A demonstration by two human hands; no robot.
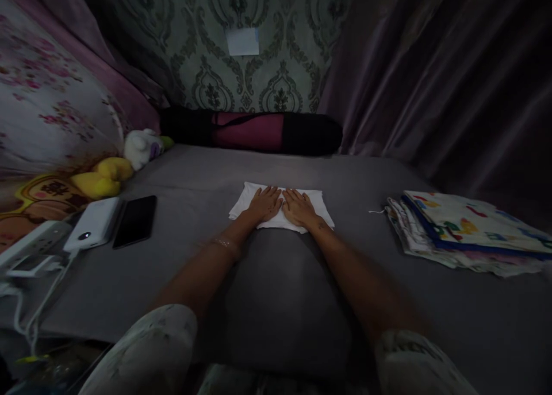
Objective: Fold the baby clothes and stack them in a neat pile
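A white folded cloth [317, 200] lies flat in the middle of the grey sheet [284, 280]. On its left half rests my left hand [264, 204], palm down with the fingers stretched forward. My right hand [298, 207] presses flat on the cloth just beside it, fingers also extended. The two hands nearly touch near the cloth's centre. Neither hand grips anything. What kind of garment or cloth it is, I cannot make out.
To the right sits a stack of folded patterned fabric [470, 222]. On the left are a black phone [135, 221], a white power bank [92, 223], a power strip [37, 242] with cables and plush toys [101, 176]. A long black and maroon bag [250, 131] lies along the wall.
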